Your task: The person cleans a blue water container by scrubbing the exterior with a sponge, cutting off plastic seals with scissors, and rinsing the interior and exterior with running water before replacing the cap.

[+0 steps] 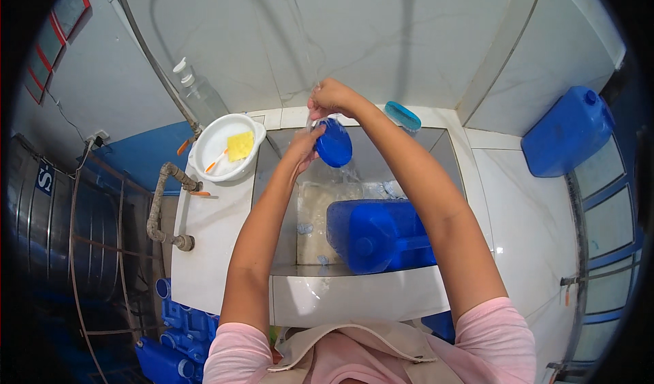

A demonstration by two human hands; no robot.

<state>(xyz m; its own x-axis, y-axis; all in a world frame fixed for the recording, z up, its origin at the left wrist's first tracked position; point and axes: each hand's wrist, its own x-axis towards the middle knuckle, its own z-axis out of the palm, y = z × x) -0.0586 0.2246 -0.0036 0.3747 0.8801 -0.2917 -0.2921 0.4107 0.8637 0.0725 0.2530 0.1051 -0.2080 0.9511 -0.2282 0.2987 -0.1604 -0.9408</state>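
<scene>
Over the sink (285, 265), my left hand (304, 149) grips a round blue lid (334, 143) by its edge, tilted with its broad face toward me. Water runs off the lid and splashes into the basin below. Just above it, my right hand (332, 98) is raised with curled fingers close to the lid's upper edge. Something clear, perhaps a hose end or running water, shows beside those fingers, but what they hold is unclear. A blue jerrycan (381, 236) lies in the sink beneath my right forearm, wet on its surface.
Left of the sink stands a white basin (228, 126) with a yellow sponge (240, 146) inside, by a clear pump bottle (199, 91). A teal brush (403, 116) rests on the back ledge. Another blue jerrycan (567, 133) stands right; several blue containers (184, 329) are below left.
</scene>
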